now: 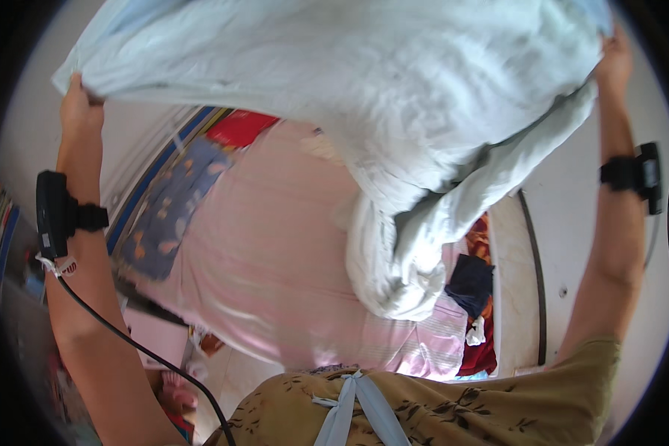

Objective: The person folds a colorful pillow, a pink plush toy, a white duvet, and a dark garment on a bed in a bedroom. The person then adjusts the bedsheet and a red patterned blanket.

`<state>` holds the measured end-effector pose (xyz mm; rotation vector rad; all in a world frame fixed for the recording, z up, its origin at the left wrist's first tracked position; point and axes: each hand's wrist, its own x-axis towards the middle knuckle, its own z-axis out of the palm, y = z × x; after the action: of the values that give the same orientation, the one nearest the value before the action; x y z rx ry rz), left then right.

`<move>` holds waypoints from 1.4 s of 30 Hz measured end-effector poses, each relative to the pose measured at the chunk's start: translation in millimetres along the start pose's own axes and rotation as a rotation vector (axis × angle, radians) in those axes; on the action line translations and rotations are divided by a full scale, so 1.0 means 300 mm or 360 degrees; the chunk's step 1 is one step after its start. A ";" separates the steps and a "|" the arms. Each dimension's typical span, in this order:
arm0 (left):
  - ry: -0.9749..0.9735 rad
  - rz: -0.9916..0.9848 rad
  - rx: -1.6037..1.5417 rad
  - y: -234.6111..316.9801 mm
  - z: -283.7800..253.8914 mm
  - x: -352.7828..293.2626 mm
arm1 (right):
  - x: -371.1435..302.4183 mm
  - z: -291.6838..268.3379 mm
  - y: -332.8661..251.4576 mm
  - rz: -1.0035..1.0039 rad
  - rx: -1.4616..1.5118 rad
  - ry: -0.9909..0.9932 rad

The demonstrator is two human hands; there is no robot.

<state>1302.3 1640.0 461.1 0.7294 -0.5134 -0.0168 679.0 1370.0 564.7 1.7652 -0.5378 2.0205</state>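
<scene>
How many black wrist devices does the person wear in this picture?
2. One black device is strapped on the left wrist, with a black cable hanging from it. The other black device is on the right wrist. No others show.

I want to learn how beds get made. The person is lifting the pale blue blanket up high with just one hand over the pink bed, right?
Not quite: the head view shows both hands raised. The left hand and the right hand each grip an edge of the pale blue blanket, lifted high over the pink bed.
</scene>
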 end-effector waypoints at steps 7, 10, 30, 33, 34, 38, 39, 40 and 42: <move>-0.0107 -0.0296 0.0294 -0.215 -0.189 -0.093 | -0.858 -0.443 -0.134 0.0897 0.0731 -0.0917; -0.0201 -0.0289 0.0473 -0.303 -0.416 -0.118 | -1.289 -0.580 -0.359 0.0866 0.0168 -0.1712; -0.0032 -0.1030 0.0990 -0.415 -1.235 -0.532 | -2.036 -0.722 -0.872 0.1320 -0.0177 -0.3159; -0.0031 -0.0792 0.0909 -0.327 -1.187 -0.419 | -1.985 -0.675 -0.959 0.1357 0.0018 -0.3045; 0.0121 -0.0763 0.0928 -0.275 -1.177 -0.357 | -1.968 -0.646 -0.987 0.1306 0.0136 -0.2993; 0.0254 -0.0572 0.0754 -0.043 -1.197 -0.143 | -1.933 -0.525 -1.081 0.1256 0.0484 -0.2642; 0.0213 -0.0597 0.0773 -0.017 -1.210 -0.133 | -1.938 -0.515 -1.091 0.1184 0.0592 -0.2466; 0.0172 -0.0622 0.0789 -0.003 -1.219 -0.145 | -1.948 -0.524 -1.091 0.1149 0.0521 -0.2487; 0.0082 -0.0765 0.0898 -0.040 -1.211 -0.225 | -1.978 -0.593 -1.062 0.1272 0.0187 -0.2875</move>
<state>1409.7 1873.5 195.5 1.3908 -0.2797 -0.3110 771.9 1705.6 -38.8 3.3534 -1.7349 -0.0289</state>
